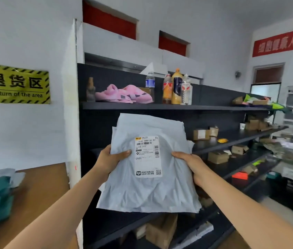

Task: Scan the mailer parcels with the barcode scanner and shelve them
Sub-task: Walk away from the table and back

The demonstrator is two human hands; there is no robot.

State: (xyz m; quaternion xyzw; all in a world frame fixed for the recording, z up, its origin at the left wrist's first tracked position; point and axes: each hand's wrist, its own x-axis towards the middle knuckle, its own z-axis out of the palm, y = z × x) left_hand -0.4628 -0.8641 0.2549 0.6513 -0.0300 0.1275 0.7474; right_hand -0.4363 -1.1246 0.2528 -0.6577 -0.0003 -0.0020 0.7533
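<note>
My left hand (pixel 111 159) and right hand (pixel 192 164) each pinch a side edge of the grey mailer parcel (pixel 147 186), crinkled and upright, its white shipping label (pixel 148 156) facing me, held before the dark shelving (pixel 160 106).

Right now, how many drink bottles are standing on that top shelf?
4, all upright on the top shelf: a water bottle behind the pink slippers, then an orange one, a tall yellow one and a clear one clustered together. Others may be hidden.
</note>
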